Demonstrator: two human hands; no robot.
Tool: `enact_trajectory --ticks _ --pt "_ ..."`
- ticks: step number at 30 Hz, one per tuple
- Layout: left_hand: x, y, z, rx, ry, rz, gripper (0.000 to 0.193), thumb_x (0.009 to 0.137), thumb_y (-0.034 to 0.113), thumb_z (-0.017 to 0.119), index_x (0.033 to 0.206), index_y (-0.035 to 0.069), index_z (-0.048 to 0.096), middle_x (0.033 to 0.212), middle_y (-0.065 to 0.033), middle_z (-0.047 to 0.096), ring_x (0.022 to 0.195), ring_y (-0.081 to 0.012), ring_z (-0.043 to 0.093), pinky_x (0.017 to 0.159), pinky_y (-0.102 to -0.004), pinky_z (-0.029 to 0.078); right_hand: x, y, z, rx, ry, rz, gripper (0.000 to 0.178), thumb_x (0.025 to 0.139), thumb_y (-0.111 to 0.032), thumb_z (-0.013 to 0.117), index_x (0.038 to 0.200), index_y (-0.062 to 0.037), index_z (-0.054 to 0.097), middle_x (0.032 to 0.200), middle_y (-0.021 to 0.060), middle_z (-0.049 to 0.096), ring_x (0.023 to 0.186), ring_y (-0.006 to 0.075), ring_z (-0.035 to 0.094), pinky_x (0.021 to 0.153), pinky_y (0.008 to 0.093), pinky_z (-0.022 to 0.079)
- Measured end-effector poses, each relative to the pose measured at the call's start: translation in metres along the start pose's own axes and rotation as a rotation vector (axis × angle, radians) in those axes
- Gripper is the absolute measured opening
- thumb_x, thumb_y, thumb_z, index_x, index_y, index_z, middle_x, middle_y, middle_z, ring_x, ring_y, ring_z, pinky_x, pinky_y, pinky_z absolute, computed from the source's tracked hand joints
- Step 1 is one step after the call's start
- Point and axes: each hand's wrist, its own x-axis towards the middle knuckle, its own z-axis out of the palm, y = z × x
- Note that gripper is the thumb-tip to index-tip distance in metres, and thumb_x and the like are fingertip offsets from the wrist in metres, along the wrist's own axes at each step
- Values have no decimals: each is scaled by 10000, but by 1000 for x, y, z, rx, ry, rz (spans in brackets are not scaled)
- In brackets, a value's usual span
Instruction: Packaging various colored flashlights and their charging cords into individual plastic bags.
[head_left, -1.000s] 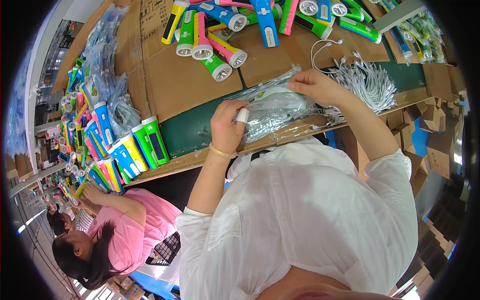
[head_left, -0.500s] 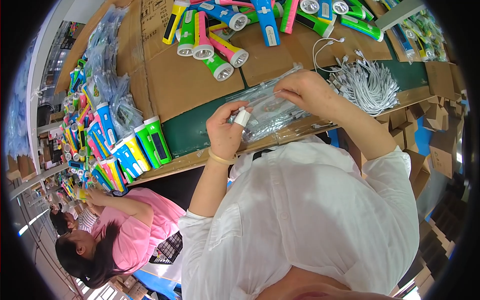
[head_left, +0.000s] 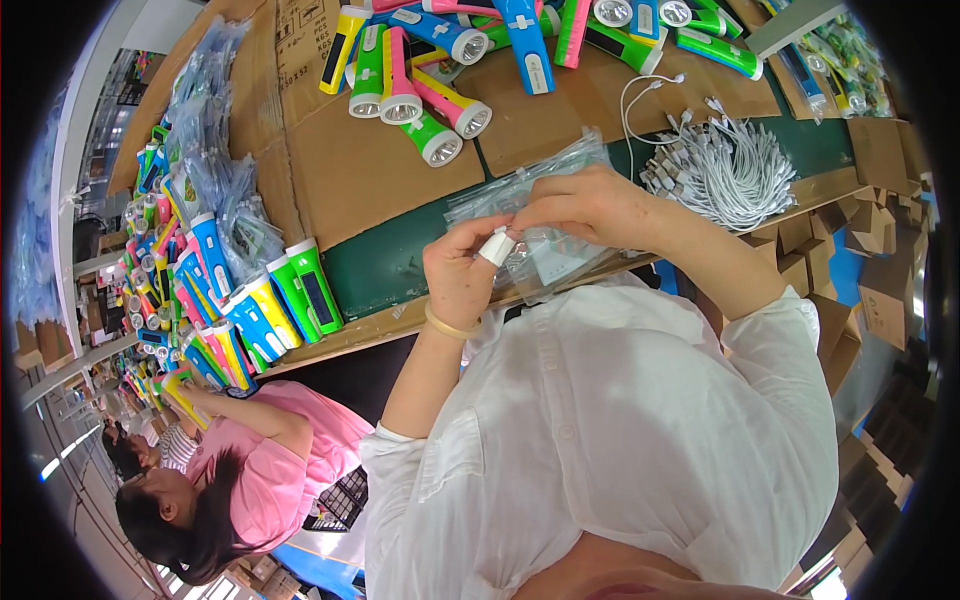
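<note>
My left hand and my right hand come together at the table's near edge, fingertips almost touching. Both pinch the upper edge of a transparent plastic bag, which hangs toward me with something pale and flat inside that I cannot make out. A white wrap covers one finger of my left hand. Behind my right hand lie more transparent bags in a loose layer. Just right of that hand, a bundle of white charging cables rests on the table.
Colourful flashlights are heaped on cardboard at the back. Others, including a green flashlight, stand at the left edge beside piled plastic bags. A co-worker in pink handles a flashlight at lower left. Cardboard boxes lie at right.
My right hand has moved left and down to meet my left hand, which has shifted slightly right. The bag's edge is now between them. The co-worker's flashlight has been raised slightly.
</note>
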Motion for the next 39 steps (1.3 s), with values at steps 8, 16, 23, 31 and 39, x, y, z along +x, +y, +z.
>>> enact_trajectory --ticks 8,16,23,31,39 --pt "1 6 0 131 -53 129 132 868 -36 729 998 -19 717 938 -101 751 819 -153 711 768 -274 557 -2 4 -7 35 -42 42 151 910 -127 680 1057 -141 653 947 52 652 846 299 663 694 409 534" --pt "6 7 -11 545 -176 441 160 780 -12 745 930 38 720 873 -102 714 776 -238 686 717 -325 545 -14 25 -26 112 -311 190 132 885 -147 730 961 -54 676 904 95 653 846 313 644 725 410 508" --pt "-6 -6 -31 512 -115 272 97 799 -4 730 888 30 715 928 -107 706 790 -207 650 726 -281 505 -18 98 -59 48 209 131 311 885 -213 762 1142 -49 699 1123 71 659 876 188 645 805 329 520" --pt "1 -5 -3 545 -515 700 181 711 -32 694 881 27 678 1094 -128 693 829 -291 698 689 -353 553 102 110 -34 -641 448 901 964 769 -525 823 1449 -24 359 1207 191 629 1044 339 696 843 429 578" --pt "-9 -7 -15 401 -559 663 351 636 -88 613 943 66 685 1037 -64 705 870 -277 690 710 -359 537 71 130 -39 -438 302 916 868 828 -400 773 1469 18 363 1301 227 616 1011 334 707 862 423 573"
